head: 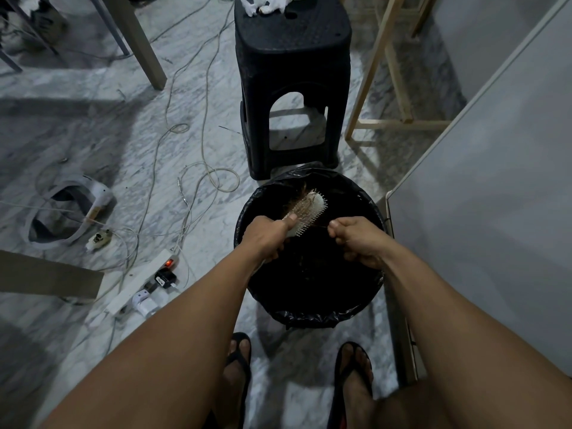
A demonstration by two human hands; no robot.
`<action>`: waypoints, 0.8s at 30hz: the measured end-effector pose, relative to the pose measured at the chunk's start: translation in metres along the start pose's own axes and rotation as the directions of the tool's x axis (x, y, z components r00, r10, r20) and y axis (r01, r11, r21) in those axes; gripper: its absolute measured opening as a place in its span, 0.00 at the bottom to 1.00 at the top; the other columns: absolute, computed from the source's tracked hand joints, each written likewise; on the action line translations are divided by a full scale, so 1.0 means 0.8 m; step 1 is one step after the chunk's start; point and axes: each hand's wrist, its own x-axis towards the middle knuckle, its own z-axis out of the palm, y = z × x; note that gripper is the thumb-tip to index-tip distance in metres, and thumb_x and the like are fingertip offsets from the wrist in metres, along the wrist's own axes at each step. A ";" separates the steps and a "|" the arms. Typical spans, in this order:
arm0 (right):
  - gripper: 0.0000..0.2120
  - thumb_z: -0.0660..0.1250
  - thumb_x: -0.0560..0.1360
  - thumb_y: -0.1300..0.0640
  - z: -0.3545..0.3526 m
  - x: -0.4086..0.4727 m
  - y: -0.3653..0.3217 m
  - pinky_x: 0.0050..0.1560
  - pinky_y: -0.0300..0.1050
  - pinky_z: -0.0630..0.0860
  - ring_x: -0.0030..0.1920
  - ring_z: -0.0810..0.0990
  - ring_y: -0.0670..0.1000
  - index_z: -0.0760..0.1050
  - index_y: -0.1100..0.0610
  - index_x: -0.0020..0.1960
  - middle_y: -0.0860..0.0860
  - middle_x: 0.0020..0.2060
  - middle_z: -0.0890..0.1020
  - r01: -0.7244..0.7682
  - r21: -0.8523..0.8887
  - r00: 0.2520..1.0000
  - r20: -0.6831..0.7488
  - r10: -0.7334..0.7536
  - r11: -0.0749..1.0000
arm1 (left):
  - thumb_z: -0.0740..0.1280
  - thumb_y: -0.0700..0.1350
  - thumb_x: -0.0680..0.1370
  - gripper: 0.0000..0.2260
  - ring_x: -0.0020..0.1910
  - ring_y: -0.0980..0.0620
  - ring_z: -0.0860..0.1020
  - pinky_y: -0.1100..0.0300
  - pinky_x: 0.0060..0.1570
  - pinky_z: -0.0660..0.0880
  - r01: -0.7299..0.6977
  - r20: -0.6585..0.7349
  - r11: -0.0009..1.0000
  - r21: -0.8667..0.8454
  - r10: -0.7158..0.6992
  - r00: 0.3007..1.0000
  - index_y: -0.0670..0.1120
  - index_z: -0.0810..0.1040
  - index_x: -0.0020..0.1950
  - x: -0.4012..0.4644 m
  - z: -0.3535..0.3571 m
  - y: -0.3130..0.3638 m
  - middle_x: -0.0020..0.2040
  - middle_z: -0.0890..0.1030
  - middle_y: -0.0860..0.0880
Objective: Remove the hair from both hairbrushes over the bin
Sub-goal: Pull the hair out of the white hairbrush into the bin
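step: we're stripping hair off the first hairbrush [305, 212], held over the bin [309, 314] at lower centre.
left hand [266, 235]: grips the handle.
right hand [356, 239]: pinches hair strands [322, 226].
next: we'd pull clear, drop in bin.

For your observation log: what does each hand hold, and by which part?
Left hand grips the hairbrush by its handle; right hand pinches hair strands pulled from the bristles.

— Beyond the work area?
— Black plastic stool [292, 85] on the marble floor [93, 125], white cloth [266, 4] on its seat.
— Left side?
— White power strip [144, 278], switch lit red, amid loose cables [198, 168].
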 end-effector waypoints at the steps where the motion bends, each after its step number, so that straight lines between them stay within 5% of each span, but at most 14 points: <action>1: 0.19 0.55 0.83 0.54 -0.003 0.001 0.000 0.21 0.35 0.57 0.25 0.61 0.44 0.69 0.55 0.34 0.50 0.27 0.65 -0.013 0.021 1.000 -0.018 0.014 1.000 | 0.66 0.59 0.77 0.23 0.26 0.47 0.72 0.58 0.31 0.69 0.007 -0.024 1.000 -0.014 -0.007 1.000 0.40 0.77 0.36 0.001 0.000 0.000 0.32 0.77 0.44; 4: 0.20 0.55 0.83 0.55 -0.014 0.003 0.004 0.21 0.35 0.56 0.23 0.60 0.45 0.68 0.55 0.33 0.50 0.27 0.64 -0.043 0.015 0.996 -0.073 0.044 0.999 | 0.65 0.60 0.77 0.23 0.28 0.47 0.73 0.58 0.32 0.68 0.060 -0.093 0.997 -0.050 -0.065 0.994 0.40 0.77 0.39 0.004 -0.007 0.000 0.32 0.77 0.46; 8: 0.18 0.57 0.82 0.57 -0.031 0.006 0.016 0.23 0.36 0.62 0.19 0.65 0.47 0.70 0.58 0.34 0.52 0.26 0.67 -0.107 -0.272 0.979 -0.197 0.054 0.956 | 0.64 0.60 0.78 0.23 0.29 0.47 0.71 0.57 0.31 0.66 0.130 -0.086 0.985 -0.111 -0.140 0.987 0.40 0.77 0.40 0.008 -0.018 -0.006 0.33 0.76 0.45; 11: 0.15 0.59 0.81 0.54 -0.039 0.022 0.032 0.42 0.43 0.68 0.42 0.79 0.59 0.74 0.61 0.41 0.61 0.42 0.80 -0.197 -0.498 0.961 -0.268 0.065 0.845 | 0.64 0.59 0.78 0.23 0.28 0.47 0.71 0.57 0.32 0.67 0.132 -0.126 0.978 -0.158 -0.153 0.980 0.39 0.77 0.39 0.010 -0.019 -0.007 0.33 0.76 0.44; 13: 0.16 0.59 0.80 0.52 -0.038 0.031 0.041 0.46 0.43 0.67 0.54 0.79 0.62 0.77 0.64 0.48 0.64 0.53 0.80 -0.255 -0.552 0.944 -0.320 0.080 0.794 | 0.64 0.59 0.78 0.23 0.28 0.46 0.72 0.57 0.31 0.67 0.123 -0.183 0.976 -0.180 -0.156 0.971 0.39 0.77 0.39 0.013 -0.019 -0.008 0.33 0.76 0.44; 18: 0.15 0.60 0.79 0.55 -0.023 0.017 0.041 0.53 0.48 0.73 0.60 0.77 0.63 0.77 0.65 0.57 0.63 0.59 0.79 -0.338 -0.632 0.913 -0.401 0.078 0.697 | 0.63 0.62 0.76 0.28 0.29 0.45 0.75 0.57 0.34 0.71 0.090 -0.263 0.981 -0.170 -0.133 0.956 0.35 0.80 0.47 0.017 -0.019 -0.009 0.37 0.79 0.42; 21: 0.14 0.61 0.79 0.56 -0.015 0.008 0.042 0.54 0.48 0.72 0.60 0.77 0.62 0.77 0.63 0.58 0.63 0.59 0.79 -0.317 -0.653 0.937 -0.327 0.122 0.687 | 0.64 0.62 0.77 0.26 0.28 0.46 0.73 0.57 0.32 0.68 0.084 -0.175 0.981 -0.174 -0.115 0.978 0.38 0.78 0.40 0.009 -0.021 -0.002 0.33 0.77 0.43; 24: 0.18 0.68 0.76 0.54 -0.004 -0.001 0.025 0.60 0.48 0.72 0.64 0.76 0.59 0.76 0.56 0.64 0.58 0.65 0.77 -0.140 -0.714 0.990 -0.120 0.077 0.686 | 0.64 0.63 0.76 0.26 0.27 0.47 0.72 0.57 0.32 0.68 0.084 -0.052 0.988 -0.128 -0.091 0.994 0.39 0.79 0.40 0.002 -0.018 0.002 0.33 0.77 0.44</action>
